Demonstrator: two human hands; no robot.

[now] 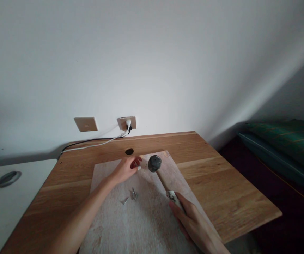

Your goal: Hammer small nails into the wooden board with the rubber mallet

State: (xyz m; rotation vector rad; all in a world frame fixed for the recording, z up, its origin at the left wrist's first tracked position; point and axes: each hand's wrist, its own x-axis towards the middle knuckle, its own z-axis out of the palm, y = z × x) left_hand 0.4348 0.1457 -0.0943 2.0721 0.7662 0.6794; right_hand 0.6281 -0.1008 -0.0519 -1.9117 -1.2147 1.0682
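Observation:
My right hand (189, 218) is wrapped round the pale, marked grip of a mallet (155, 164). Its dark rounded head is raised at the end of a wooden shaft, over the upper right of a pale board (109, 218). Left of the mallet head, my left hand (129, 167) is near the board's far end, its fingers curled together. Something small and white shows by its fingertips; whether it holds anything I cannot make out. Several small metal nails or screws (134, 194) lie loose on the board, below the left hand.
The board lies on a wooden table (236, 190) with a round cable hole (129, 151). White and black cables (99, 142) run along its back edge to a wall socket (131, 123). A white surface (14, 201) adjoins on the left; green bedding (286, 148) is at right.

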